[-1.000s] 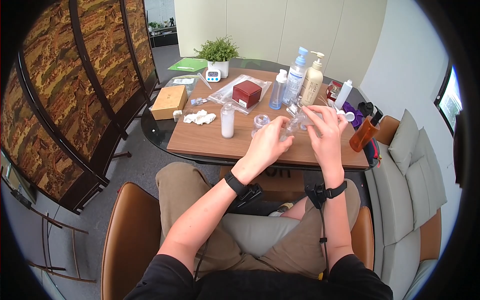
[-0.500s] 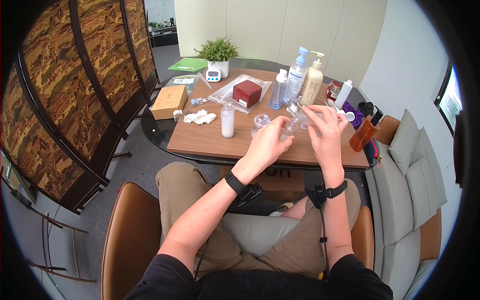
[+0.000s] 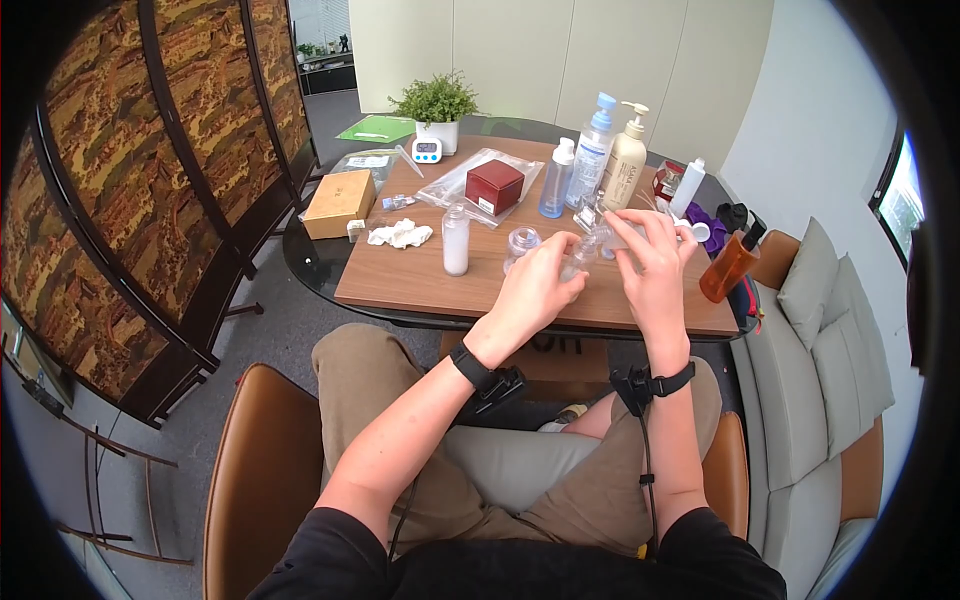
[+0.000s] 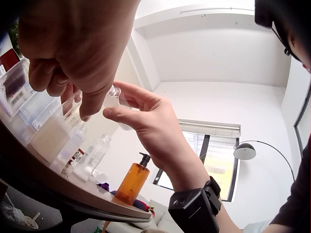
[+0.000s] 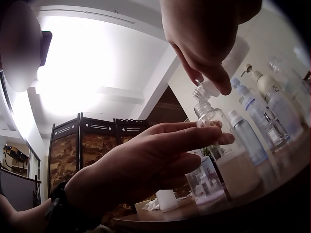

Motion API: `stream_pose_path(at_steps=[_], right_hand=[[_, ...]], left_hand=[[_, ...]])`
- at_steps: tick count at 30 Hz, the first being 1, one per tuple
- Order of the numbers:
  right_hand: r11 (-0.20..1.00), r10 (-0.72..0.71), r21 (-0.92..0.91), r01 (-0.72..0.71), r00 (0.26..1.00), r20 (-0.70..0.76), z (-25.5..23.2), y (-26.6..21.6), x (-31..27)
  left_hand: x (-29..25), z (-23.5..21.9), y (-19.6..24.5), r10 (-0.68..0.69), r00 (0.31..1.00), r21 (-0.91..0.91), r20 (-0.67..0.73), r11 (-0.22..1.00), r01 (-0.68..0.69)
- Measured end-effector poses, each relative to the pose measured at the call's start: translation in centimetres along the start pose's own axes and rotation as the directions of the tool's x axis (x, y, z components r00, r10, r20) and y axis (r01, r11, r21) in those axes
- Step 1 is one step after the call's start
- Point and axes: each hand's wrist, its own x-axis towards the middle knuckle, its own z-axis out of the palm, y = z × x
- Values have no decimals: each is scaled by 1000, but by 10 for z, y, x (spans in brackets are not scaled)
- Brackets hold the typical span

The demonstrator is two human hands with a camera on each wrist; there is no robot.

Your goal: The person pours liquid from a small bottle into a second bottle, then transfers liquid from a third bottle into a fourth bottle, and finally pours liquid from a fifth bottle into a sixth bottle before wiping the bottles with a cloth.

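Observation:
My left hand (image 3: 535,285) grips a clear bottle (image 5: 235,170) around its upper body, near the front right of the table. Pale, cloudy liquid shows in the lower part of that bottle in the right wrist view. My right hand (image 3: 655,265) pinches a second, translucent bottle (image 5: 237,56) between thumb and fingers. This one is tipped, its threaded neck right at the mouth of the lower bottle. Just left of my left hand stands a clear open jar (image 3: 522,241). A bottle of white liquid (image 3: 455,245) stands further left.
Crumpled tissue (image 3: 400,234), a tan box (image 3: 340,205) and a dark red box (image 3: 494,187) lie left and behind. Blue-tinted bottle (image 3: 553,185), cream pump bottle (image 3: 625,160) and other bottles stand behind the hands. An amber pump bottle (image 3: 728,270) is at the right edge.
Little differs. The tipped bottle in my right hand shows slightly more plainly between the fingers than a second ago; both hands stay in place.

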Motion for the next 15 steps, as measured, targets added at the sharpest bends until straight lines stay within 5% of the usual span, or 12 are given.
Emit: stream_pose_path(at_steps=[15], right_hand=[[1000,-3,-3,3,1000,-5,0,-1,0]], left_hand=[[0,2,-2,11,1000,4,-6,1000,-11]])
